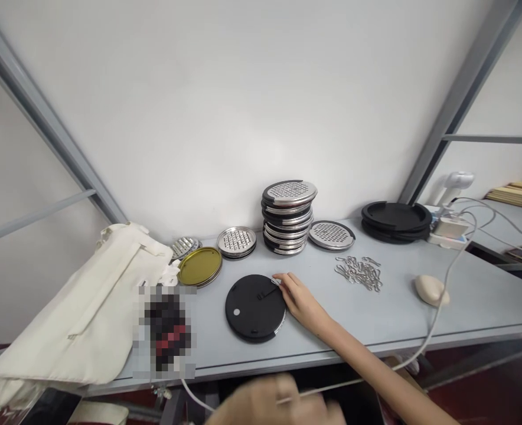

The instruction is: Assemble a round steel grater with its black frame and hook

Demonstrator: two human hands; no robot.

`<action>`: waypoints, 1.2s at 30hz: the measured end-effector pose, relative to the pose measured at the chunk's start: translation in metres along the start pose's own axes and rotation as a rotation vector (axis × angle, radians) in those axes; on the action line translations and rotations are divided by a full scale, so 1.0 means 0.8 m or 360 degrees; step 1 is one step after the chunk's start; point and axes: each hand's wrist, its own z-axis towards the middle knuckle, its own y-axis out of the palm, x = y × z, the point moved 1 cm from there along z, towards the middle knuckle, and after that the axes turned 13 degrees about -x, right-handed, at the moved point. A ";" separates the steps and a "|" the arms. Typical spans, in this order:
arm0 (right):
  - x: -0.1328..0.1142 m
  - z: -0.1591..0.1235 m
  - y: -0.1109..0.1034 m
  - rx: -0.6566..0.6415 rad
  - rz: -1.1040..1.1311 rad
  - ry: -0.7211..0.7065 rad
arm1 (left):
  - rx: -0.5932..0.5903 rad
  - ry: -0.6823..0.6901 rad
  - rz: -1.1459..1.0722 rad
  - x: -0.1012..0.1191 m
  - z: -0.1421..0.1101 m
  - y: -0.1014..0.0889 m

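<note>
A black round disc lies flat on the table in front of me, with a pale round spot, a narrow slot and a strip of silvery edge at its lower right. My right hand reaches in from the right, its fingertips closed on a small metal clip at the disc's upper right edge. My left hand is low at the bottom edge of the view, smeared by motion; whether it holds anything does not show. Loose metal clips lie in a pile right of my right hand.
Behind the disc stand a tall stack of round graters, a single grater, more graters and gold lids. Black rings are stacked at right. A cream bag, white cable and beige mouse-shaped object flank the work.
</note>
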 end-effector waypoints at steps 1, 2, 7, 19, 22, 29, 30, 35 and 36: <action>0.001 0.000 0.000 0.0006 0.0002 0.0000 | -0.0034 0.0079 -0.0033 -0.004 0.017 0.001; 0.002 0.001 0.001 0.0009 0.0008 -0.0002 | -0.0070 0.0152 -0.0079 -0.010 0.032 0.002; 0.005 0.001 0.000 -0.0006 0.0051 -0.0018 | -0.0150 0.0193 -0.0331 -0.035 0.062 0.021; -0.001 -0.007 -0.003 -0.0084 0.0094 -0.0002 | -0.0022 0.0199 -0.0271 -0.032 0.050 0.042; 0.000 -0.006 -0.004 -0.0093 0.0090 -0.0015 | -0.0007 0.0196 -0.0268 -0.034 0.050 0.042; 0.003 -0.006 -0.007 -0.0133 0.0084 -0.0035 | -0.0020 0.0181 -0.0276 -0.034 0.047 0.044; 0.003 -0.006 -0.007 -0.0135 0.0076 -0.0038 | -0.0025 0.0176 -0.0276 -0.034 0.047 0.045; 0.001 -0.005 -0.007 -0.0164 0.0012 -0.0036 | -0.0041 0.0169 -0.0280 -0.034 0.049 0.045; 0.001 -0.005 -0.007 -0.0165 0.0006 -0.0035 | -0.0043 0.0169 -0.0281 -0.034 0.049 0.045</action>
